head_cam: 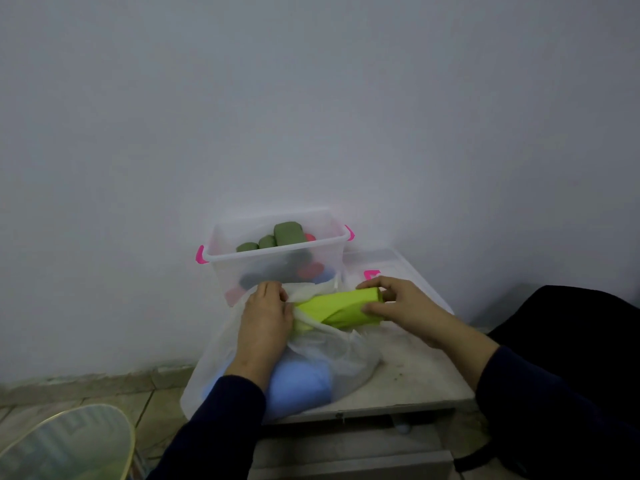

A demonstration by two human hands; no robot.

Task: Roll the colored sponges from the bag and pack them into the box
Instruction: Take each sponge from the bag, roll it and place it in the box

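A lime-green sponge (337,308) lies partly rolled across the mouth of a translucent white bag (341,362) on a small table. My right hand (401,306) grips its rolled right end between thumb and fingers. My left hand (265,318) presses on its left end and the bag's edge. Inside the bag a light blue sponge (299,384) shows through. Behind stands a clear plastic box (277,261) with pink latches, holding several rolled sponges in dark green, red, blue and black.
The box's clear lid (384,265) with a pink clip lies to the right against the wall. A glass tabletop (69,445) sits low at the left. A dark chair or cloth (571,341) fills the right side. Tiled floor lies below.
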